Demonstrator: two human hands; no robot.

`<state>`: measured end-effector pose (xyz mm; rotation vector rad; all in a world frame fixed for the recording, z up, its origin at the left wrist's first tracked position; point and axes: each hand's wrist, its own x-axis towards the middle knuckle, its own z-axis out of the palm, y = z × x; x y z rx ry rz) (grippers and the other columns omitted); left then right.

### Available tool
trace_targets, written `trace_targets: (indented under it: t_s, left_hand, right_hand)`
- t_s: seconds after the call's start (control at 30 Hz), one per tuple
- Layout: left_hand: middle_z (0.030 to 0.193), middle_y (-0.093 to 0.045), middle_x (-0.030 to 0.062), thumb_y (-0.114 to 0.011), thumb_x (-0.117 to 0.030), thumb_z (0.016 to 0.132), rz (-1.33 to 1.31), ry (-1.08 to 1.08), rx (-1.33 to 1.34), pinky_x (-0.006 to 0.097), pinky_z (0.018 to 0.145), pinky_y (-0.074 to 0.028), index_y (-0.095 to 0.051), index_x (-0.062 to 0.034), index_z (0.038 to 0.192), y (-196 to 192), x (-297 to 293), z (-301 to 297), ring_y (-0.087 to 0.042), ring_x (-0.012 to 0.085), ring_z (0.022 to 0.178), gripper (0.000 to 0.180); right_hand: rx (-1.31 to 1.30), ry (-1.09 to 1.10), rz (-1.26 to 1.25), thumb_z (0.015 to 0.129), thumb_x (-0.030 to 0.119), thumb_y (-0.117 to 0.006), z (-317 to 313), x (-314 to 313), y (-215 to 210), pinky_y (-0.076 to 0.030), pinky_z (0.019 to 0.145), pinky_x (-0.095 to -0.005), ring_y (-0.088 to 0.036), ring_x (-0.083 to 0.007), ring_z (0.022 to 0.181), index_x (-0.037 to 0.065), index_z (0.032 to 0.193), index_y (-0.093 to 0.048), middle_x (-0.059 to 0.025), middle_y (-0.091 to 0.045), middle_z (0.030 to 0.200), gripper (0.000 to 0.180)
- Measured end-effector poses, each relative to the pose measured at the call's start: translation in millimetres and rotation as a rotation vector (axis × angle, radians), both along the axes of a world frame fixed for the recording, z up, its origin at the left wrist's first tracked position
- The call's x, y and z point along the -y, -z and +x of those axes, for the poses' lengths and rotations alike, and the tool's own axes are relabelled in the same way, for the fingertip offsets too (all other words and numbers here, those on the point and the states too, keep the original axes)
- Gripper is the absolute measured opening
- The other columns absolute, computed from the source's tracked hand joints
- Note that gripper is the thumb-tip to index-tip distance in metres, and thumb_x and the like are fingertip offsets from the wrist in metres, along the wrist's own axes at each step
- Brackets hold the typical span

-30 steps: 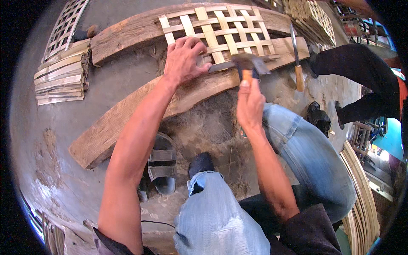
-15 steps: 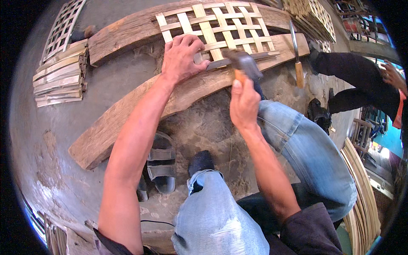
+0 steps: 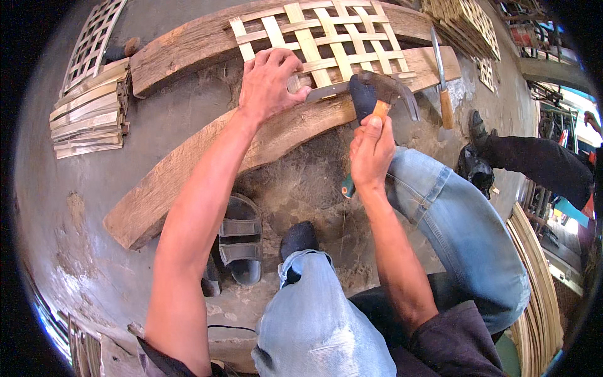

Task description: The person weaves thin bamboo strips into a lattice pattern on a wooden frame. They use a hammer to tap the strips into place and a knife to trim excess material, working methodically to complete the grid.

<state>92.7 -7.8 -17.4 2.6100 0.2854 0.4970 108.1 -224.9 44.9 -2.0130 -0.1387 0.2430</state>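
Note:
A woven lattice [image 3: 342, 55] of pale flat strips lies across two curved wooden beams. My left hand [image 3: 270, 85] is closed at the lattice's near left edge, thumb and fingers on a flat dark metal bar [image 3: 323, 93] that runs along that edge. Gripped in my right hand [image 3: 370, 151] is a claw hammer [image 3: 402, 97] with an orange and green handle. Its head is raised just right of my dark-socked foot [image 3: 362, 97], near the lattice's right corner. Part of the bar is hidden behind the foot and hammer.
A wooden-handled blade [image 3: 446, 110] leans at the near beam's [image 3: 176, 182] right end. Stacked strips [image 3: 88, 116] lie at left, and more lattices [image 3: 461, 28] at upper right. Sandals [image 3: 242, 245] rest on the floor. Another person's leg [image 3: 534, 154] stands at right beside a black bag [image 3: 475, 168].
The hammer has moved right and lifted off the bar's area, its head turning. My left hand stays in place. At right, the other person's legs have shifted, and only one is plainly visible now.

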Motion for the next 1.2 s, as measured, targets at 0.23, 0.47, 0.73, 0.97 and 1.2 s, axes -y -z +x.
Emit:
trace_targets:
  t_s: [0.23,0.47,0.73,0.97,1.2]
  left_hand:
    - [0.127,-0.058,0.0,-0.081,-0.035,0.072,-0.001,-0.016,-0.006,0.046,0.102,-0.041,-0.064,-0.0193,0.109,3,2,-1,-0.051,0.0256,0.123,0.044]
    - [0.129,-0.057,0.0003,-0.081,-0.036,0.073,-0.017,-0.022,-0.016,0.046,0.101,-0.04,-0.064,-0.0196,0.109,0,4,2,-0.05,0.0259,0.125,0.044]
    - [0.13,-0.057,0.0012,-0.081,-0.036,0.073,-0.015,-0.01,-0.015,0.047,0.101,-0.041,-0.063,-0.0201,0.11,2,4,2,-0.05,0.0274,0.124,0.044]
    - [0.129,-0.057,0.0012,-0.081,-0.037,0.073,-0.015,0.001,-0.014,0.048,0.101,-0.041,-0.063,-0.0193,0.11,2,2,2,-0.05,0.0275,0.124,0.045]
    - [0.128,-0.057,0.0006,-0.081,-0.036,0.073,-0.012,-0.007,-0.024,0.047,0.101,-0.041,-0.062,-0.0196,0.111,2,2,1,-0.05,0.0268,0.124,0.046]
  right_hand:
    - [-0.491,0.094,0.318,0.109,0.039,-0.038,-1,-9,10,-0.034,0.039,-0.0262,-0.041,-0.008,0.047,0.007,0.097,-0.048,0.0011,-0.044,0.066,0.036]
    - [-0.595,0.125,0.417,0.109,0.038,-0.037,-2,-6,13,-0.032,0.04,-0.026,-0.038,-0.0079,0.046,0.008,0.098,-0.047,0.0011,-0.043,0.066,0.033]
    - [-0.312,0.04,0.123,0.108,0.035,-0.041,3,4,14,-0.041,0.047,-0.0372,-0.052,-0.0205,0.05,0.005,0.1,-0.05,-0.0073,-0.054,0.067,0.033]
    - [0.181,-0.127,-0.226,0.107,0.032,-0.043,-3,-3,6,-0.045,0.061,-0.0481,-0.061,-0.0429,0.066,0.001,0.102,-0.054,-0.0205,-0.059,0.07,0.033]
    - [0.069,-0.054,-0.237,0.107,0.031,-0.043,-1,-9,-14,-0.046,0.067,-0.0545,-0.063,-0.0513,0.08,0.0,0.104,-0.053,-0.0289,-0.064,0.08,0.033]
